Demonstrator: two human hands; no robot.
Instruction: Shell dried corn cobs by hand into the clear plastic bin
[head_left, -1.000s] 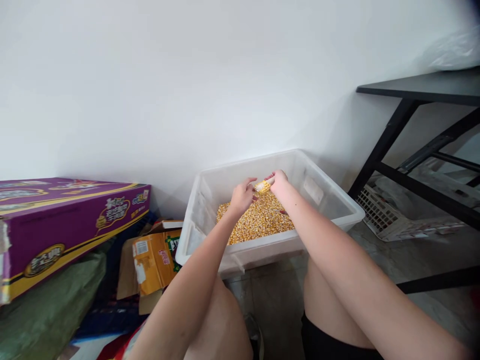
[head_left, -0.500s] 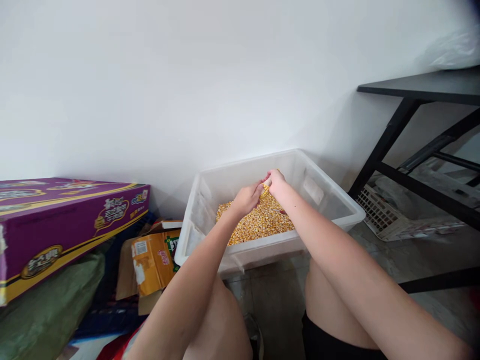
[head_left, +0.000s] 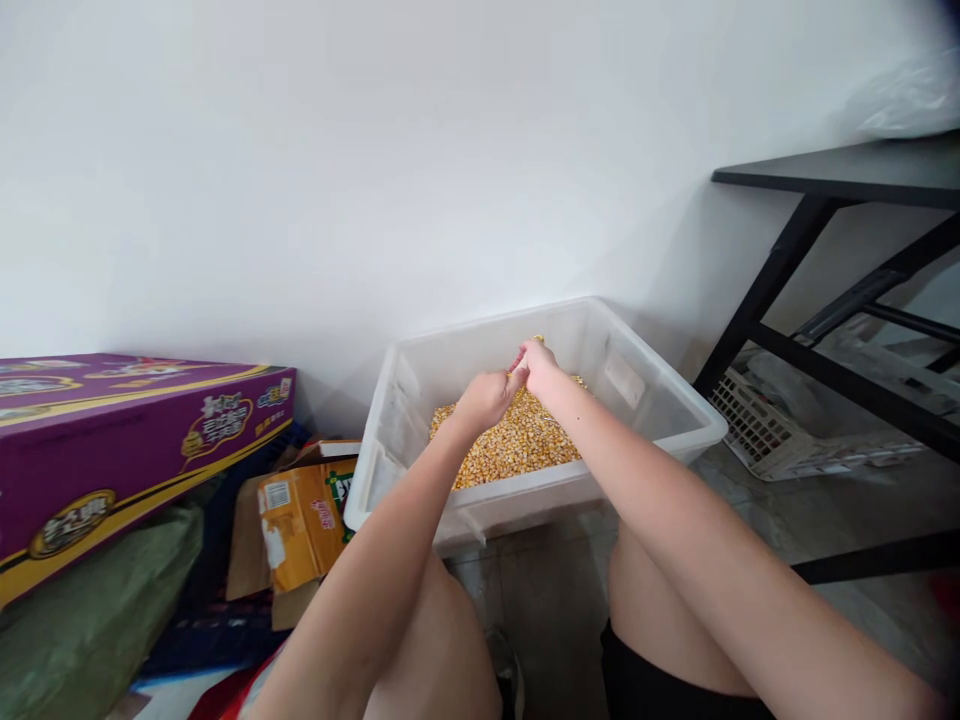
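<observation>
Over a translucent plastic bin (head_left: pixel 705 436) my two hands meet, closed around a corn cob (head_left: pixel 538 339). Only a small yellow end of the cob shows past the fingers; the rest is hidden. My left hand (head_left: pixel 486 396) grips from the left, its thumb side against the other hand. My right hand (head_left: pixel 537 364) is curled over the cob from the right, slightly farther away. Loose yellow corn kernels (head_left: pixel 517 445) lie heaped in the bin below both hands.
A purple printed carton (head_left: pixel 150 450) and an opened orange box (head_left: pixel 304 525) are at left, by a green bag (head_left: pixel 112 590). To the right stand a black-framed table (head_left: pixel 840 180) and a white plastic basket (head_left: pixel 757 425). A white wall (head_left: pixel 375 180) rises behind the bin.
Both hands have shifted slightly left and turned on the cob. The yellow stretch between them is now covered, and an end shows beyond my right hand.
</observation>
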